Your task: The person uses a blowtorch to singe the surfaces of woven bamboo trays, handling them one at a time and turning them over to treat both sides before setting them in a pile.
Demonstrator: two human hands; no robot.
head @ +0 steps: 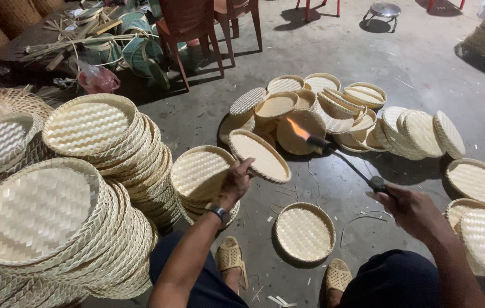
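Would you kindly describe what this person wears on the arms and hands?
Both forearms are bare, with no sleeves in view. The left hand is ungloved, with a dark wristwatch with a pale face strapped at its wrist. The right hand is bare too, with no glove or band visible.

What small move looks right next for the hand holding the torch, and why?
Probably bring the torch in the right hand slightly closer to the woven tray, which the left hand holds tilted. The flame burns just past the tray's upper right rim, apparently not on the weave, so a short sweep left would likely put it on the rim.
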